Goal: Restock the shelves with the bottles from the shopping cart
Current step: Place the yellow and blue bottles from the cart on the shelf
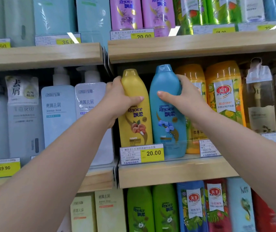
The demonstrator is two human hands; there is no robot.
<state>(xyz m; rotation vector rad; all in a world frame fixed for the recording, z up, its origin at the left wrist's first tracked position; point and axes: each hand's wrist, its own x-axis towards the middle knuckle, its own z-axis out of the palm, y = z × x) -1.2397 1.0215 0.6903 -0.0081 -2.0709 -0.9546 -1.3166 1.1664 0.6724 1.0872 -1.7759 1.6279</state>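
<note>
You find a dark open gap above the yellow plastic bottle (134, 104); the wooden upper shelf (201, 46) caps it, and orange bottles (224, 91) wall the right.

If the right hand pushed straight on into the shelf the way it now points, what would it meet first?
Probably the orange bottle right behind its fingers; the right hand grips the blue bottle there. Depth is hard to judge.

Shelving: light wooden shelves (175, 174) in two bays, split by a dark gap (108, 61); the left bay's boards sit lower.
Shelf edges: yellow price tags (153, 154) in clear strips, one reading 20.00, another (7, 168) 29.90.
Stock: packed rows on three levels.
Light: bright, even, with glare streaks on the top strips (174, 30).
</note>
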